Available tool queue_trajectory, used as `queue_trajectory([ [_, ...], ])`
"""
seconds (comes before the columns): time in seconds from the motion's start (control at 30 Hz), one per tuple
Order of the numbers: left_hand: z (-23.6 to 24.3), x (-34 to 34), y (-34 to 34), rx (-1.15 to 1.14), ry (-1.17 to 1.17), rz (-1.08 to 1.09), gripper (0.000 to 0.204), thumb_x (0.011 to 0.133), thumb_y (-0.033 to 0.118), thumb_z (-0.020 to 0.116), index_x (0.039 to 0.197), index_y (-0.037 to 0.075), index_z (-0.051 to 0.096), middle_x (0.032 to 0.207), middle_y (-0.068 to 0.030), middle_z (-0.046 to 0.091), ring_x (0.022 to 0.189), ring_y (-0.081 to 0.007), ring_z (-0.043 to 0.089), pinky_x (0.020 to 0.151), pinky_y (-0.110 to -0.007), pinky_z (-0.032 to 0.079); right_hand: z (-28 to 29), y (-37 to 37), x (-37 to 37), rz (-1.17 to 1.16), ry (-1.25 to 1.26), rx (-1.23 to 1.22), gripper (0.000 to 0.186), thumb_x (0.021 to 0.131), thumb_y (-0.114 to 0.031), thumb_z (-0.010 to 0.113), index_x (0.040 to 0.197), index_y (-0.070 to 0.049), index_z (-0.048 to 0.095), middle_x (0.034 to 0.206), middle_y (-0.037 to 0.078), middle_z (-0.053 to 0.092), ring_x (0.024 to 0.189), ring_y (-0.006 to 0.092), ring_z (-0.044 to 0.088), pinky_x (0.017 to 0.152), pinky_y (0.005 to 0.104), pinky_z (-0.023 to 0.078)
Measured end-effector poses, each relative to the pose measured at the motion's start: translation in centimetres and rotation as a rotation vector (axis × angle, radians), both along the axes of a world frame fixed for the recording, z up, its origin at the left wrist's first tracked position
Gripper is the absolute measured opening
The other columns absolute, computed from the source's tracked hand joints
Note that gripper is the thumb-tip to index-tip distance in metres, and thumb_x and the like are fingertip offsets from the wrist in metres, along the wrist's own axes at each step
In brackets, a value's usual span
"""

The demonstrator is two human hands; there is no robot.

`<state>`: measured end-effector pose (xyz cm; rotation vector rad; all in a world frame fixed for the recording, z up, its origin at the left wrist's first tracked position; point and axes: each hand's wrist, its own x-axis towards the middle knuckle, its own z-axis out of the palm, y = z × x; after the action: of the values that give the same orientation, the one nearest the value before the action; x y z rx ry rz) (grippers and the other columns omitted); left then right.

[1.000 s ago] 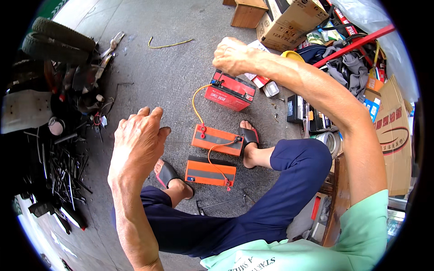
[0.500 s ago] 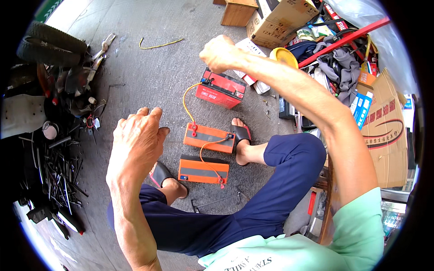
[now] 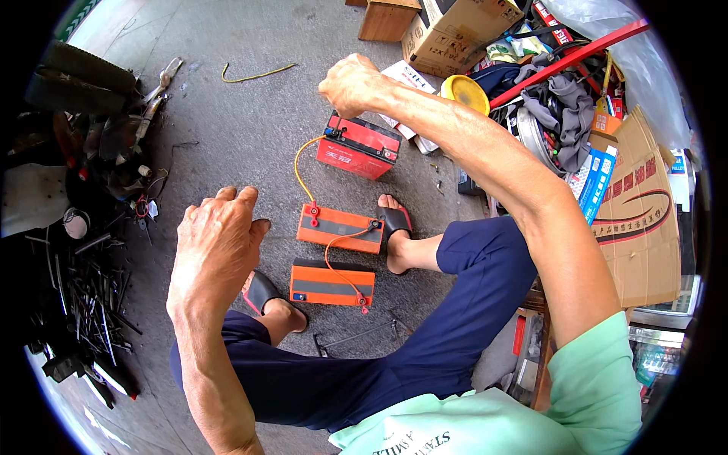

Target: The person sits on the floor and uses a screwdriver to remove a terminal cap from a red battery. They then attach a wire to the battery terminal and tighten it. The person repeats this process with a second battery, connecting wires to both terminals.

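Three batteries stand in a row on the floor between my feet. Over the upper left corner of the red battery (image 3: 359, 146) is my right hand (image 3: 350, 85), closed into a fist; anything in its fingers is hidden. A yellow cable (image 3: 299, 171) links that corner to the middle orange battery (image 3: 340, 229). From there an orange cable (image 3: 331, 254) curves down to the nearest orange battery (image 3: 332, 283). My left hand (image 3: 214, 246) hovers left of the orange batteries, holding nothing visible. Its fingers bend loosely and the thumb stands apart.
Cardboard boxes (image 3: 459, 34), a yellow lid (image 3: 465, 94) and heaped cloth and parts crowd the right. Tyres (image 3: 83, 72) and loose metal rods (image 3: 98, 311) lie left. A loose yellow cable (image 3: 258, 76) rests on the floor beyond, and a thin metal frame (image 3: 356, 337) near my feet.
The whole view has shifted a little, so everything sits slightly farther left in it. Both hands keep nearly the same pose and place relative to the batteries.
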<state>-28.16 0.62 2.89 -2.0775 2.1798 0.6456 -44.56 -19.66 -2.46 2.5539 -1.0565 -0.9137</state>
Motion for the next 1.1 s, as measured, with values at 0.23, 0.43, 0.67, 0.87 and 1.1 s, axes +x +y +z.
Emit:
queue_trajectory([
  [0.23,0.1,-0.7,-0.3,0.020,0.023,-0.027,0.039,0.081,0.014,0.064,0.117,0.002,0.056,0.116,-0.0156,0.059,0.106,-0.0310,0.057,0.090,-0.038,0.044,-0.3,0.1,-0.7,-0.040,-0.056,-0.023,0.031,0.071,-0.007,0.061,0.099,-0.015,0.071,0.100,0.008,0.069,0.096,0.0237,0.065,0.073,0.0378,0.054],
  [0.43,0.3,-0.8,-1.0,0.060,-0.032,-0.027,0.040,0.083,0.020,0.062,0.119,0.003,0.056,0.117,-0.0141,0.059,0.111,-0.0298,0.053,0.095,-0.037,0.041,0.5,0.6,-2.6,0.124,-0.126,-0.067,0.013,0.072,-0.012,0.055,0.076,-0.006,0.067,0.077,0.016,0.067,0.074,0.0288,0.066,0.066,0.0405,0.054],
  [0.67,-0.8,-0.2,-1.2,-0.041,-0.015,-0.035,0.042,0.082,0.024,0.062,0.120,0.006,0.056,0.117,-0.0140,0.059,0.114,-0.0285,0.051,0.096,-0.037,0.039,9.9,2.1,-7.6,-0.118,-1.112,-0.204,0.040,0.080,-0.038,0.058,0.086,0.000,0.067,0.087,0.021,0.066,0.086,0.0349,0.064,0.080,0.0410,0.051],
  [0.87,-2.7,1.0,-2.0,0.046,-0.087,0.029,0.043,0.085,0.021,0.059,0.126,0.011,0.051,0.120,-0.0124,0.056,0.113,-0.0271,0.049,0.095,-0.037,0.039,1.4,15.1,-19.9,-0.575,-1.980,-0.120,0.038,0.086,-0.029,0.058,0.066,0.003,0.055,0.051,0.010,0.048,0.049,0.0110,0.046,0.047,0.0312,0.037],
  [1.1,-5.9,4.0,-2.7,0.217,0.000,0.071,0.043,0.083,0.016,0.058,0.125,0.009,0.053,0.110,-0.0130,0.056,0.098,-0.0224,0.055,0.085,-0.035,0.044,-14.6,36.2,-29.0,-1.473,-1.414,0.030,0.043,0.080,-0.037,0.064,0.064,-0.001,0.048,0.051,0.009,0.041,0.049,0.0160,0.040,0.048,0.0362,0.036],
])
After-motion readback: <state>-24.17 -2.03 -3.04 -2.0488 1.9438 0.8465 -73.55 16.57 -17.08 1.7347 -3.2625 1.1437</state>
